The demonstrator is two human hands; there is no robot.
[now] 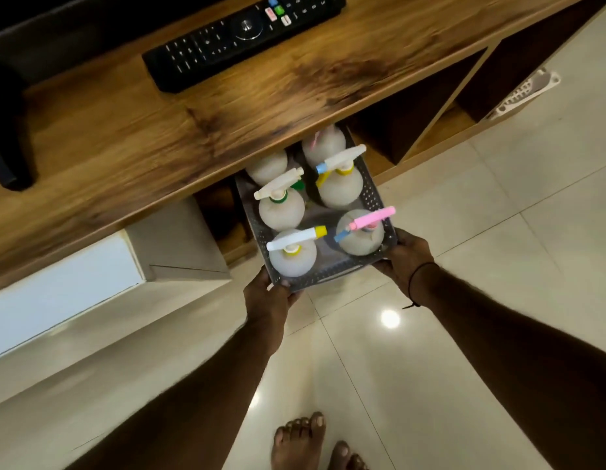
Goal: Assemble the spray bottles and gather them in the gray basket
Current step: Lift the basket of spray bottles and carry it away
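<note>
The gray perforated basket (332,273) hangs just below the wooden table's front edge, its far end hidden under the tabletop. Several white spray bottles stand upright inside it with trigger heads on. One near bottle (293,257) has a yellow-tipped white head, another (360,237) a pink head with a blue trigger. My left hand (269,296) grips the basket's near left corner. My right hand (408,257) grips the near right corner.
A wooden tabletop (159,130) holds a black remote (240,35). Open wooden shelf cubbies (413,106) lie under it. A white perforated object (522,93) leans by the right cubby. Glossy white floor tiles and my bare feet (315,442) are below.
</note>
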